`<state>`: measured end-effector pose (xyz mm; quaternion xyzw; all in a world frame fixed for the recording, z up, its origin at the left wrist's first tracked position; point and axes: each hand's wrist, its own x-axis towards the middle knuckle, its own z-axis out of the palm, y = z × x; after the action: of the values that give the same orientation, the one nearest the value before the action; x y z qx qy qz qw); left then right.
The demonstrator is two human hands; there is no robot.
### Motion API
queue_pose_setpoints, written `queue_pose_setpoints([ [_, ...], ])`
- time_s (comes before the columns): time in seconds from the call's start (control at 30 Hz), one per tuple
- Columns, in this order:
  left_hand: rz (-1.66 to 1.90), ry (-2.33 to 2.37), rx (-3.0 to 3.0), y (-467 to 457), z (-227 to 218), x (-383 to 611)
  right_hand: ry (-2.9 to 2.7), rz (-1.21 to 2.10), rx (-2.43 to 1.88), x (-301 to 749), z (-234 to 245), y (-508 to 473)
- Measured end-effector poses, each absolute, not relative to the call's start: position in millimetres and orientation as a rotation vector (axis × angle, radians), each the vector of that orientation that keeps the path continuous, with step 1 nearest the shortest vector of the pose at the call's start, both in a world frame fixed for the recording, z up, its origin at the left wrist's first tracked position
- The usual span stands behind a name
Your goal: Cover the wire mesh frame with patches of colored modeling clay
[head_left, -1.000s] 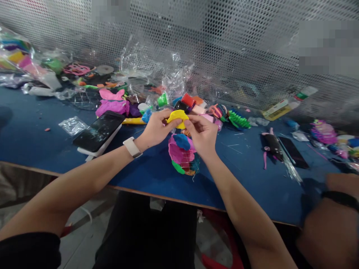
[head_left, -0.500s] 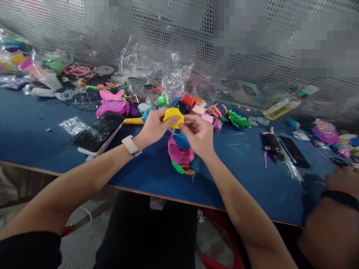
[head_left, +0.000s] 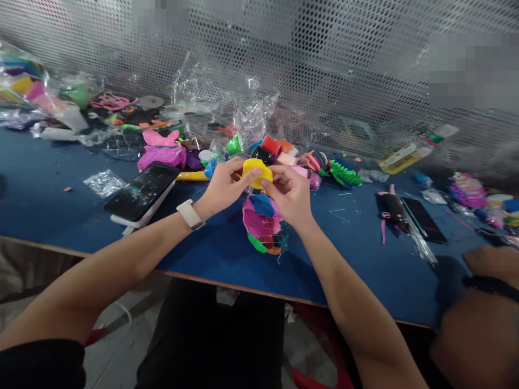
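Observation:
A flattened piece of yellow clay (head_left: pixel 257 172) is held between both hands above the blue table (head_left: pixel 48 200). My left hand (head_left: pixel 224 186), with a white watch on its wrist, pinches the clay's left side. My right hand (head_left: pixel 288 194) pinches its right side with thumb and fingertips. Just below the hands lies a wire-mesh form (head_left: pixel 264 224) covered with pink, blue, green and orange clay.
A phone on a white block (head_left: pixel 140 193) lies left of my hands. Clay lumps, plastic wrap and a green ridged model (head_left: pixel 344 173) crowd the back. A black clay figure (head_left: pixel 392 212) and another phone (head_left: pixel 425 220) lie right. Another person's arm (head_left: pixel 482 313) rests at the right.
My hands have kept working the yellow clay in place, turning and pressing it slightly. The other person's hand at the right has shifted a little.

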<state>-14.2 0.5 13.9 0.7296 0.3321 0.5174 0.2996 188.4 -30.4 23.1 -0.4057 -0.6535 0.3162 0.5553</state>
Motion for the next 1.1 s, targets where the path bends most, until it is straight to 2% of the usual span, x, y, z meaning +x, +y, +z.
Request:
queue_pose_setpoints([
  [0.2, 1.181, 1.002, 2.13, 4.1, 12.3, -15.1, -1.386, 0.672, -0.935, 206.3, 18.3, -13.2],
  [0.33, 0.976, 1.131, 2.404, 5.1, 4.6, -19.7, -1.319, 0.762, -0.921, 210.1, 16.6, -4.3],
  [0.47, 0.85, 0.941, 2.563, 3.2, 1.6, -26.8, -1.314, 0.953, -0.924, 215.0, 26.6, -8.5],
  [0.6, 0.743, 0.853, 2.293, -2.7, 4.1, -26.6, -1.272, 1.069, -1.02, 231.7, 25.2, -39.5],
  [0.83, 0.622, 0.766, 1.782, -15.8, 2.9, -12.0, -0.835, 1.167, -1.064, 223.7, -8.7, -123.5],
  [0.93, 0.639, 0.718, 1.631, -22.3, 5.6, -2.6, -0.656, 1.14, -1.044, 199.1, 2.6, -140.1],
  [1.1, 0.861, 0.556, 1.159, -28.8, 10.5, 11.5, -0.534, 1.0, -0.922, 173.4, 33.9, -126.8],
])
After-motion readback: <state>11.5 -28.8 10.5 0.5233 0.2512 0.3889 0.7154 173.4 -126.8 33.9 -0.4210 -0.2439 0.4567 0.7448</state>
